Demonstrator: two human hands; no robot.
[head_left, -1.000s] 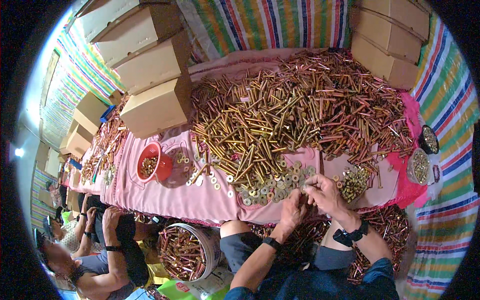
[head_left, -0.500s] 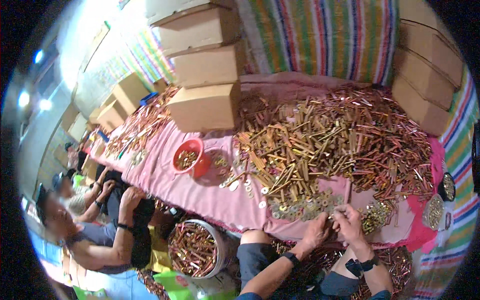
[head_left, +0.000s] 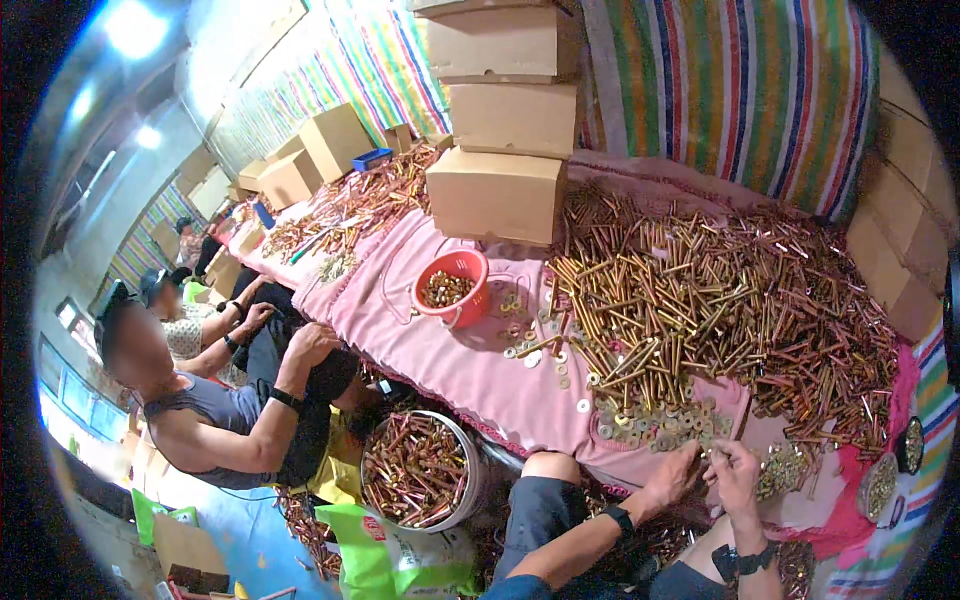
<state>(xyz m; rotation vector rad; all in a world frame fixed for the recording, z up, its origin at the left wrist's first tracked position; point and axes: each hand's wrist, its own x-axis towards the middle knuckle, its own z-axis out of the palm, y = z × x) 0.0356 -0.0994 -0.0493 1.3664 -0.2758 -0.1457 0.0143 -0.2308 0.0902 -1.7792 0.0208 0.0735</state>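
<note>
My left hand (head_left: 674,474) and my right hand (head_left: 736,474) are close together over the near edge of the pink-covered table, fingers closed in a pinch. Whatever small thing they hold is too small to make out. Just beyond my left hand lies a spread of flat metal washers (head_left: 655,425). Beside my right hand sits a small heap of brassy nuts (head_left: 782,470). Farther back, a large pile of long, brass-coloured bolts or threaded rods (head_left: 690,300) covers the table.
A red plastic bucket (head_left: 470,312) of small metal pieces stands left on the pink cloth (head_left: 370,300). Stacked cardboard boxes (head_left: 495,200) rise behind it. Below the table edge is a white bucket (head_left: 470,478) filled with bolts. Co-workers (head_left: 215,410) sit along the left.
The view has swung left, so the table and boxes appear farther right. My hands stay close together by the washers, still pinching, with only small finger movement.
</note>
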